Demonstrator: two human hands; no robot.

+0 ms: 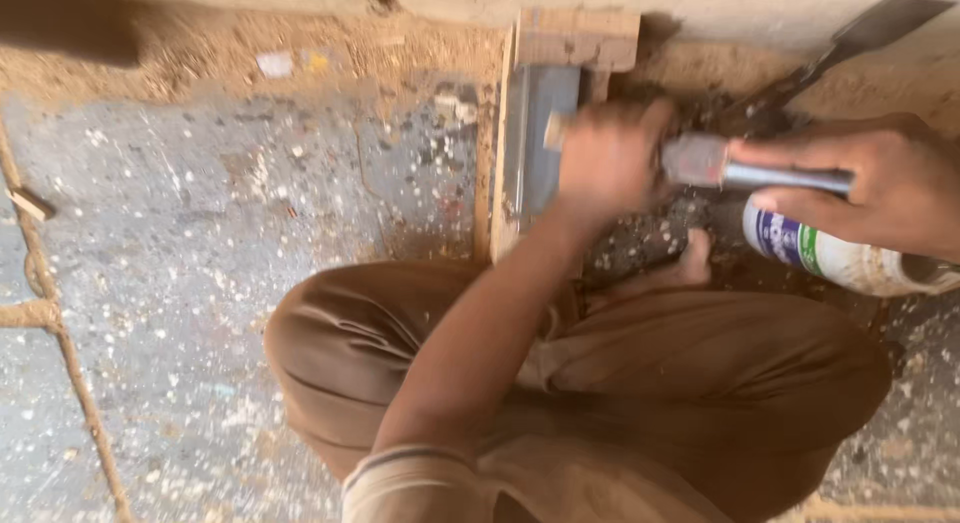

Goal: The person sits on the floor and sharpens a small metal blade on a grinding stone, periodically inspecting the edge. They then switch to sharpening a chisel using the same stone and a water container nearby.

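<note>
Floor: grey speckled concrete floor (200,283), sawdust heaped along the far wall.
Wooden piece: pale timber frame piece with a grey panel face (530,133), lying flat on the floor just ahead of the crossed knees, its far end blocky.
Bottle: white plastic bottle with a blue and green label (830,258), lying on its side under the right hand, near the foot.
Hammer: grey steel hammer with a round metal shaft (740,171), head just beside the left fist, shaft running right.
Chisel in the fist: short wood-ended tool (553,131), only its butt showing; blurred, so kind uncertain.
Spare chisel: dark flat-bladed chisel (850,43), resting on the sawdust at far right, well apart from both hands.
Left hand: left hand (605,163) clenched around the short tool, forearm straight down from the shoulder, wrist over the frame's right edge.
Right hand: right hand (890,183) wrapped around the hammer shaft, knuckles up, wrist level.
Doing it well: best to keep short, square blows, fist low on the tool, frame pinned against shifting.
</note>
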